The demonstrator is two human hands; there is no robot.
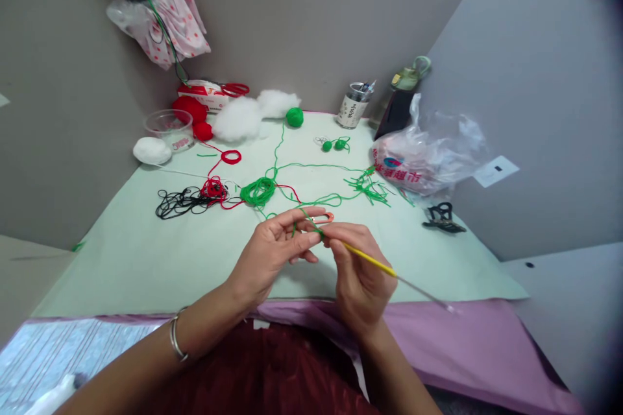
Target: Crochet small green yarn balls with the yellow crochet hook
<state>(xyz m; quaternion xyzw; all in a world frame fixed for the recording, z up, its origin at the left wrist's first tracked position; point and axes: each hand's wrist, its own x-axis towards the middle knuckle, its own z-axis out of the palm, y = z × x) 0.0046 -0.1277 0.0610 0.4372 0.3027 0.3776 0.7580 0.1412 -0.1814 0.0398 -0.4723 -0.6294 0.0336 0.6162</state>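
Observation:
My right hand (363,275) is closed around a crochet hook (372,261) with a yellow handle; its thin shaft sticks out to the lower right. Between thumb and fingers, my left hand (272,249) pinches a small piece of green yarn work (318,231), with a strand running over the forefinger. Both hands' fingertips meet at this piece, and the hook's working tip is hidden there. Just beyond the fingertips lies an orange stitch marker (329,217). A loose coil of green yarn (259,192) rests on the table past my left hand.
Black yarn (182,202) and red yarn (214,188) lie tangled at left. White stuffing (238,119), a green ball (294,117) and a pen can (353,106) stand at the back. At right are a plastic bag (423,152), green yarn scraps (370,189) and a black hair claw (444,217).

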